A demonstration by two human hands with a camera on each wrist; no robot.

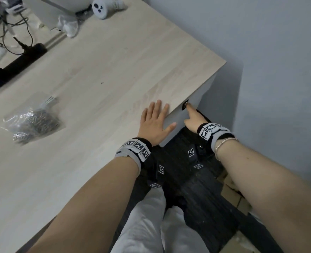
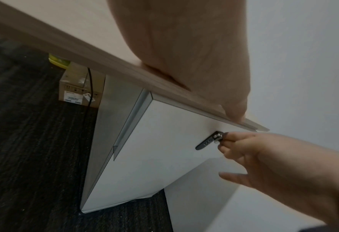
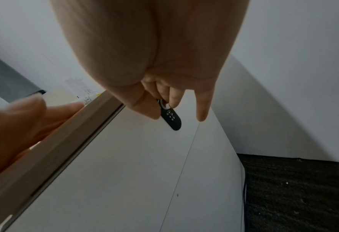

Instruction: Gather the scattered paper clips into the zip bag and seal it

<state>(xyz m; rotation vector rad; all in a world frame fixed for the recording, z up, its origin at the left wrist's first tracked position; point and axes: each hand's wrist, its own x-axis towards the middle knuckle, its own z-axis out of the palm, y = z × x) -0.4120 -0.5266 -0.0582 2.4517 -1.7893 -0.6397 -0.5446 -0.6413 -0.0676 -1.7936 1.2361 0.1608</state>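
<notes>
Dim, flat indoor light, soft shadow on the wall [image 1: 229, 99], motion blur throughout, wide-angle bending at edges.

**Three views meeting at the desk corner**

The head view looks steeply down over both forearms at the desk [image 1: 99, 73]. Each wrist view looks from below the desk edge, close along its hand. All three share the cabinet front [image 2: 164, 157] and its black control panel [image 3: 172, 119].
</notes>
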